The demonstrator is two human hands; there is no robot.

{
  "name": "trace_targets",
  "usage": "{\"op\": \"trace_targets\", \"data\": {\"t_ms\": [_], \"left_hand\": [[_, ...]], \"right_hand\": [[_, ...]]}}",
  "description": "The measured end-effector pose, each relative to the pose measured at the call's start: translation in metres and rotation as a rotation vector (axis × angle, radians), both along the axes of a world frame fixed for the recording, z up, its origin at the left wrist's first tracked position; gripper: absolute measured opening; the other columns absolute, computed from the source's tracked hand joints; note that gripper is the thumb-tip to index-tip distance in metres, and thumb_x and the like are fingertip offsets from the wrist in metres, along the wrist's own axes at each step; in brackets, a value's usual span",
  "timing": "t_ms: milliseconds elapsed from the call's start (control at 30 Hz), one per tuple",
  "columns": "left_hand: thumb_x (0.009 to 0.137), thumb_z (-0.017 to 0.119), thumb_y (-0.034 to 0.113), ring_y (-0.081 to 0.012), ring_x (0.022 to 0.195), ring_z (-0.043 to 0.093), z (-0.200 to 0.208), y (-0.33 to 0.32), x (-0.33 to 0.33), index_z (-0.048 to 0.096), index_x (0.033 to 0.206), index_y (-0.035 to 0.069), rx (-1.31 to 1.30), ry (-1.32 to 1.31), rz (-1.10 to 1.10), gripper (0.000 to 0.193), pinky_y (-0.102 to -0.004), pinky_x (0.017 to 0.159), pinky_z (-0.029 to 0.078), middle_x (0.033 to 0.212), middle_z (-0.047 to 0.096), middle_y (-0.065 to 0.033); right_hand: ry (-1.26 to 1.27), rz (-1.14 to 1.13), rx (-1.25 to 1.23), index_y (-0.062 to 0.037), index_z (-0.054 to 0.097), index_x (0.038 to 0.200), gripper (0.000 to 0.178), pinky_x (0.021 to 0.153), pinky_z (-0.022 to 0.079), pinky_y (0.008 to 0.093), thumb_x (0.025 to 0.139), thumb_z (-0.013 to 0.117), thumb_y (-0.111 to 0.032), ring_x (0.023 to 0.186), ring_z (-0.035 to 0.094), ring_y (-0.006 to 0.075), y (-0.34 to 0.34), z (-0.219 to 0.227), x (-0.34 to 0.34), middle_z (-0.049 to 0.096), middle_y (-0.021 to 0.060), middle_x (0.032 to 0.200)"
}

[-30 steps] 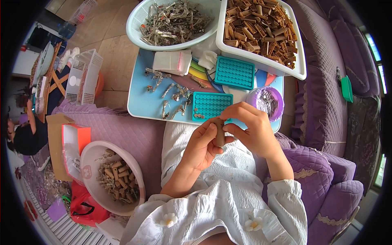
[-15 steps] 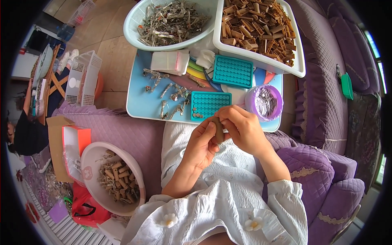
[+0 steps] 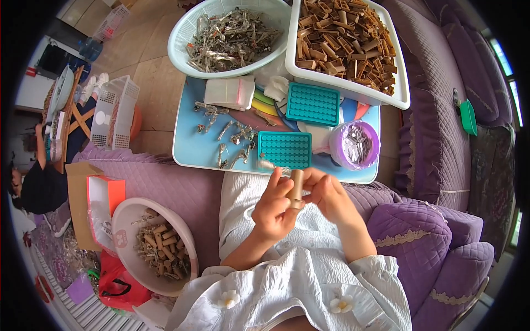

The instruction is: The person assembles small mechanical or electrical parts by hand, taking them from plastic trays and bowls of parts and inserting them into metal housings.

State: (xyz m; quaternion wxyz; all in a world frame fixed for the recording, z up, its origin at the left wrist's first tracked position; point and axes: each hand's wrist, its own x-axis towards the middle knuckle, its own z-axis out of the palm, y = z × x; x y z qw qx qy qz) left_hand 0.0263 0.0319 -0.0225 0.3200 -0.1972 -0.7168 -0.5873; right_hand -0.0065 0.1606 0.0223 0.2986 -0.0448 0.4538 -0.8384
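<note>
Tube (image 3: pixel 297 186), brown and slim, is clamped between the left hand's (image 3: pixel 274 212) fingers; the right hand's (image 3: pixel 335 205) are curled just beside it, their hold impossible to tell. Likely light and stiff, it is best gripped mid-length. Blurred strands (image 3: pixel 274 166) beyond the left fingertips seem fragile.

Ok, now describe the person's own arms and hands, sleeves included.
The left sleeve and right sleeve are white, loose and made of crinkled fabric, ending partway down the arms. Below them the forearms are bare. The left hand and right hand wear no gloves, and no watch or bracelet shows. The nails are too small to judge.
</note>
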Motion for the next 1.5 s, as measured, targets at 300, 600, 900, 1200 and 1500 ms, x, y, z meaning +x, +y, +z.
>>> {"op": "trace_targets", "data": {"t_ms": [300, 600, 900, 1200, 1500], "left_hand": [[0.059, 0.073, 0.037, -0.0307, 0.106, 0.047, 0.001, 0.008, 0.003, 0.039, 0.108, -0.001, 0.379, -0.089, -0.180, 0.071, -0.0377, 0.082, 0.044, 0.117, 0.040, -0.0179], [0.055, 0.069, 0.059, -0.0249, 0.106, 0.047, 0.025, -0.003, 0.001, 0.034, 0.116, -0.005, 0.383, -0.424, -0.428, 0.095, -0.0490, 0.094, 0.035, 0.111, 0.047, -0.0147], [0.083, 0.051, 0.022, -0.0208, 0.087, 0.056, 0.040, -0.036, 0.003, 0.057, 0.088, -0.003, 0.445, -0.503, -0.204, 0.027, -0.0319, 0.079, 0.043, 0.098, 0.057, -0.0162], [0.084, 0.048, 0.020, -0.0160, 0.074, 0.056, 0.069, -0.162, 0.081, 0.058, 0.089, -0.004, 0.023, -0.593, 0.650, 0.026, -0.0282, 0.066, 0.045, 0.086, 0.061, -0.0097], [0.082, 0.049, 0.022, -0.0310, 0.076, 0.057, 0.074, -0.238, 0.149, 0.060, 0.090, 0.003, -0.910, -1.275, 1.275, 0.024, -0.0376, 0.066, 0.044, 0.084, 0.060, -0.0156]], "right_hand": [[0.567, -0.103, 0.353, -0.0022, 0.050, 0.094, 0.034, 0.068, 0.041, 0.0297, 0.088, 0.044, -0.035, 0.076, 0.052, 0.0214, -0.015, 0.020, 0.012, 0.052, 0.0096, 0.085], [0.824, -0.224, 0.463, -0.0017, 0.054, 0.074, 0.018, 0.057, 0.041, 0.0288, 0.079, 0.050, -0.018, 0.062, 0.054, 0.0236, -0.029, 0.028, 0.018, 0.054, 0.0088, 0.071], [0.687, 0.003, 0.446, 0.0009, 0.052, 0.100, 0.023, 0.063, 0.044, 0.0342, 0.080, 0.052, -0.011, 0.072, 0.055, 0.0333, -0.050, 0.010, 0.013, 0.055, 0.0161, 0.079], [0.860, 0.084, 0.599, -0.0004, 0.053, 0.102, 0.031, 0.074, 0.044, 0.0327, 0.081, 0.056, -0.023, 0.083, 0.056, 0.0239, -0.031, 0.018, -0.048, 0.058, 0.0122, 0.090], [0.901, -0.805, 1.351, -0.0041, 0.060, 0.088, 0.015, 0.063, 0.047, 0.0320, 0.076, 0.052, -0.010, 0.067, 0.060, 0.0259, 0.080, -0.027, -0.240, 0.061, 0.0135, 0.073]]}}
